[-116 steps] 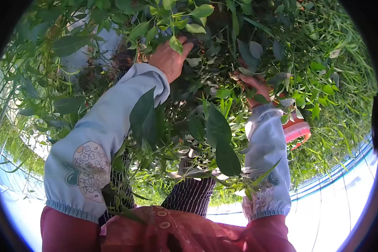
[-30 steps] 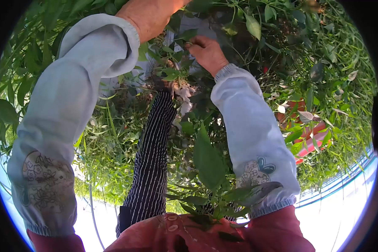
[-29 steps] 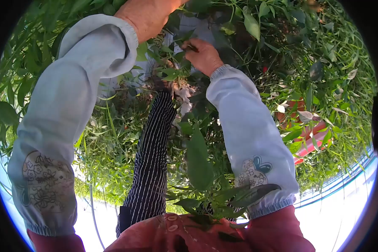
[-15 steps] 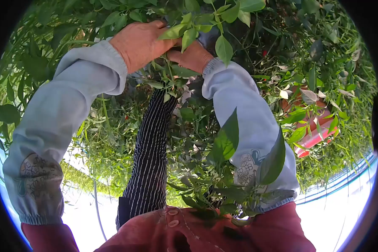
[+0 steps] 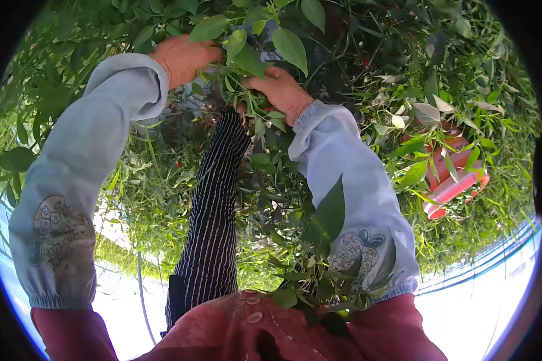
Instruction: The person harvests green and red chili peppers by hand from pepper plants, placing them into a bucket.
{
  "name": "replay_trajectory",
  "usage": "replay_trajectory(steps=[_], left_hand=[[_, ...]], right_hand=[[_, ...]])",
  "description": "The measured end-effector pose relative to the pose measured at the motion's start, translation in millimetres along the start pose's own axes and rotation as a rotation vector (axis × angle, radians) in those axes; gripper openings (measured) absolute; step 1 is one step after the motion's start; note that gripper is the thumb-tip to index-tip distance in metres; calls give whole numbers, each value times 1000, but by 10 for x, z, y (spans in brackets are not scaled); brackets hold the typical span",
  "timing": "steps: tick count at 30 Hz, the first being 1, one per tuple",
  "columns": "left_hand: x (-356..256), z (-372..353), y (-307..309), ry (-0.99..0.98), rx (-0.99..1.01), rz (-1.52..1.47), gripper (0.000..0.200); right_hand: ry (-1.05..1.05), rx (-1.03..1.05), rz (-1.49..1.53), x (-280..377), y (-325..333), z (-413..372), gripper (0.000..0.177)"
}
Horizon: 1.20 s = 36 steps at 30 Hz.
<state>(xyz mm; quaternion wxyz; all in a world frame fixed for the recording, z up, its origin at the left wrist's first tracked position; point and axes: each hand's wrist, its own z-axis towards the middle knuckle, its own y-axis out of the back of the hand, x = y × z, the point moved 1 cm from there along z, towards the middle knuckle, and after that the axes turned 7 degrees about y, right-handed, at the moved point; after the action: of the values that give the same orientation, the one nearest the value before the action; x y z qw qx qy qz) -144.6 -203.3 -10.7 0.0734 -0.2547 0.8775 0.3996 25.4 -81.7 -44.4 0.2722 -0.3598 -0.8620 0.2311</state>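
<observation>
Both of my hands are up in a leafy green plant (image 5: 265, 36). My left hand (image 5: 183, 55) is closed around a leafy branch, its fingertips hidden by leaves. My right hand (image 5: 281, 90) sits just right of it, fingers curled on thin stems and a small dark fruit (image 5: 261, 102) whose kind I cannot tell. Light blue sleeve covers with printed patterns (image 5: 96, 150) wrap both forearms. My striped trouser leg (image 5: 214, 204) runs below the hands.
A red container (image 5: 454, 177) lies among the plants at the right, partly hidden by leaves. Dense green foliage surrounds the hands on all sides. A bright white surface (image 5: 482, 301) fills the lower edge. Large leaves (image 5: 328, 216) hang in front of my right sleeve.
The two hands came together in the foliage, then parted slightly. My left hand moved down from the top edge and now grips a branch; my right hand shifted a little lower and rightward.
</observation>
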Motion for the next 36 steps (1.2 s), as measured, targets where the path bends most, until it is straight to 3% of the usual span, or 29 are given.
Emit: replay_trajectory(steps=[2, 5, 8, 9, 10, 11, 12, 16, 19, 22, 24, 26, 28, 30, 34, 36], left_hand=[[-5, 0, -10, 9, -22, 1, 36], [33, 15, -149, 49, -69, -22, 38], [-17, 26, -146, 13, -75, -43, 28], [-11, 40, -206, -73, -220, -110, 23], [-33, 63, -239, 84, -219, -276, 27], [26, 120, -278, 42, 42, 48, 31], [-32, 102, -124, 87, 149, 87, 29], [-289, -115, 12, -53, -110, 251, 34], [-594, -180, 316, -151, -313, 345, 35], [-661, -106, 1053, -85, -602, -149, 30], [-402, 220, 1364, 119, -777, -364, 26], [-75, 687, 1331, 311, -747, -348, 33], [30, 998, 1022, 381, -249, -363, 48], [-128, 959, 661, 464, 118, -207, 58], [-187, 511, 265, 276, 365, -34, 52], [-81, 223, 9, 228, 258, 105, 47]], right_hand=[[-22, -4, -159, 33, -20, -20, 30], [103, -101, -77, -84, 28, -57, 23], [169, -182, -52, -375, 128, -97, 19], [177, -199, -115, -443, 151, -100, 20], [225, -185, -129, -353, 60, -230, 20], [284, -187, -139, -385, 37, -319, 20], [224, -126, -186, -508, 153, -401, 18], [301, -263, -70, -403, 235, -682, 19], [33, -226, 287, -85, 349, -787, 24], [105, -57, 289, -55, 480, -743, 29], [100, -53, 320, -42, 465, -750, 29], [117, 23, 348, -78, 467, -728, 31], [184, 20, 374, 2, 367, -729, 32], [276, 32, 433, 142, 271, -742, 33], [391, 101, 487, 594, 250, -727, 42], [471, 88, 540, 787, 172, -634, 46]])
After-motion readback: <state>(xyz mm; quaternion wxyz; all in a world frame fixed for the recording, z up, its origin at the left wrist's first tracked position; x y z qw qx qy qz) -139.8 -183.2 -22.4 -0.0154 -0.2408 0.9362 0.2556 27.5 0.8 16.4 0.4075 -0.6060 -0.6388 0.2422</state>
